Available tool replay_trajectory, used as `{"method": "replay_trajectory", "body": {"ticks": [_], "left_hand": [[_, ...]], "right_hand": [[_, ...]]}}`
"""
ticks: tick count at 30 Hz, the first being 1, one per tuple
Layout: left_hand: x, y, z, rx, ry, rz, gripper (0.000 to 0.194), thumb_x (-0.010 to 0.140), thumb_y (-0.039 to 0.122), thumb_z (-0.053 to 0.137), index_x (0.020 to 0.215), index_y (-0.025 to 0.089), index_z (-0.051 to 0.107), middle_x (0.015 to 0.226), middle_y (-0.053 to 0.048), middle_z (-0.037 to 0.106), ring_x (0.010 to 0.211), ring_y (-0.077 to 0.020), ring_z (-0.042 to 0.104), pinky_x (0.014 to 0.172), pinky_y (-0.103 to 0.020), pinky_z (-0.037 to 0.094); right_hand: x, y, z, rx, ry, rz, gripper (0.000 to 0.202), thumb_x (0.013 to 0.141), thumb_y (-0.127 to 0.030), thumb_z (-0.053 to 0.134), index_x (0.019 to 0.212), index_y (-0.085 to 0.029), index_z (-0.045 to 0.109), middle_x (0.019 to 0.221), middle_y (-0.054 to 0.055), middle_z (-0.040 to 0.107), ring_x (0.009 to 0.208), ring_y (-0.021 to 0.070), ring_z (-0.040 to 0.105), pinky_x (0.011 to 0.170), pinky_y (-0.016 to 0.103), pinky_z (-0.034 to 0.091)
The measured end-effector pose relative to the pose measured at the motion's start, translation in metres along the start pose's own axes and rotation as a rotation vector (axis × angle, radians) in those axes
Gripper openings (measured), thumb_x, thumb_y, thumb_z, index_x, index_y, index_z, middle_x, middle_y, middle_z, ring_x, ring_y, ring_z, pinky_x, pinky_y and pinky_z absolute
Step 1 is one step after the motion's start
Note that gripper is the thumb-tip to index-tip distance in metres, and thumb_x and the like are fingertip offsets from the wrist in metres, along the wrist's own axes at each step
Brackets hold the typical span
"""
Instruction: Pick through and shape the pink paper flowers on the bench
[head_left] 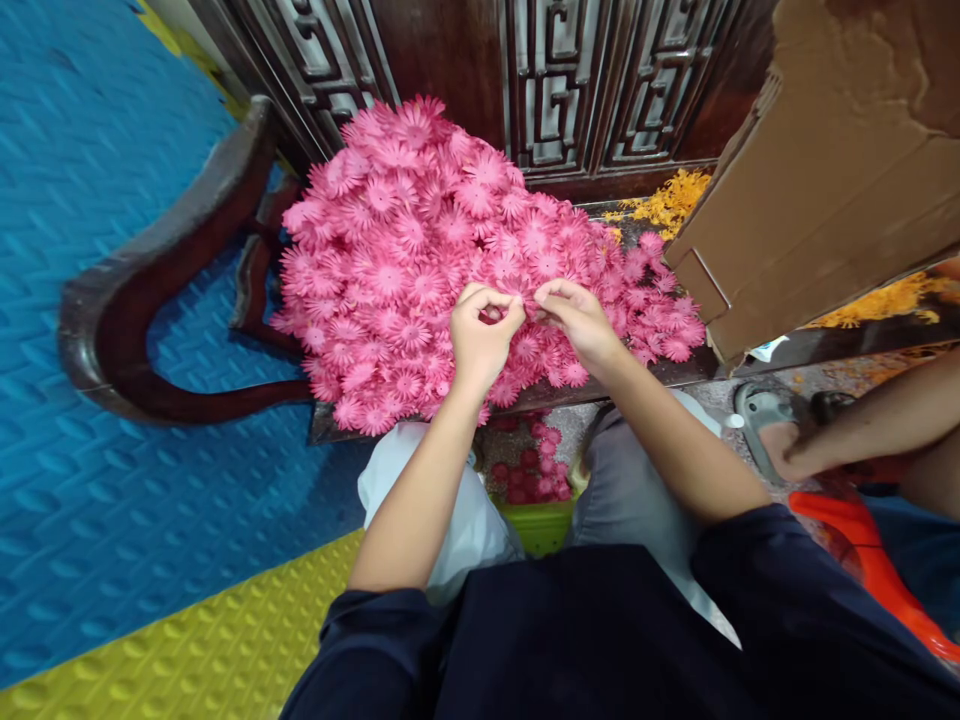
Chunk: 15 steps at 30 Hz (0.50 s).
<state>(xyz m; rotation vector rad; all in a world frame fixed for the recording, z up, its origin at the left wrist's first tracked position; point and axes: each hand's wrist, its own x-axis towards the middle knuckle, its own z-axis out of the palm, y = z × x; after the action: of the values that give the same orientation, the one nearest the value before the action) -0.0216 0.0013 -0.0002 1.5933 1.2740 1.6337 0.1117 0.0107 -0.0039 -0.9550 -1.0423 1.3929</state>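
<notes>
A large heap of pink artificial flowers (pixel 390 275) with narrow, pointed petals covers a dark wooden bench. Just above its front part, my left hand (pixel 484 325) is closed, thumb and index fingertip pinched together. My right hand (pixel 581 315) is beside it, also pinching with thumb and fingers. Between the two sets of fingertips is a pink flower (pixel 517 287), which blends with the heap behind it. Its lower part is hidden by my fingers.
A curved wooden armrest (pixel 112 340) borders the heap on the left. On the right stands a cardboard box (pixel 832 170), with orange flowers (pixel 671 200) near it. Below, between my knees, is a green container (pixel 536 525). Another person's leg (pixel 870 420) is at right.
</notes>
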Motion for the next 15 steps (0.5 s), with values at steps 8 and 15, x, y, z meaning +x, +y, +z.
{"method": "replay_trajectory", "body": {"ticks": [8, 15], "left_hand": [[0.0005, -0.0058, 0.0001, -0.189, -0.132, -0.122, 0.010, 0.070, 0.025, 0.071, 0.068, 0.019, 0.064, 0.072, 0.001, 0.064, 0.068, -0.0099, 0.056, 0.067, -0.023, 0.044], [0.0040, -0.0021, -0.0021, -0.360, -0.241, -0.300, 0.003, 0.070, 0.021, 0.070, 0.071, 0.020, 0.067, 0.076, 0.002, 0.067, 0.074, -0.0111, 0.060, 0.078, -0.025, 0.046]], "right_hand": [[-0.0008, -0.0021, -0.0041, 0.016, 0.018, 0.002, 0.019, 0.063, -0.033, 0.074, 0.069, -0.021, 0.061, 0.071, -0.004, 0.059, 0.065, 0.0078, 0.053, 0.065, 0.023, 0.044], [0.0000, -0.0027, -0.0096, 0.021, 0.042, 0.024, 0.017, 0.065, -0.031, 0.071, 0.070, -0.022, 0.058, 0.069, -0.005, 0.055, 0.062, 0.0077, 0.050, 0.066, 0.024, 0.043]]}}
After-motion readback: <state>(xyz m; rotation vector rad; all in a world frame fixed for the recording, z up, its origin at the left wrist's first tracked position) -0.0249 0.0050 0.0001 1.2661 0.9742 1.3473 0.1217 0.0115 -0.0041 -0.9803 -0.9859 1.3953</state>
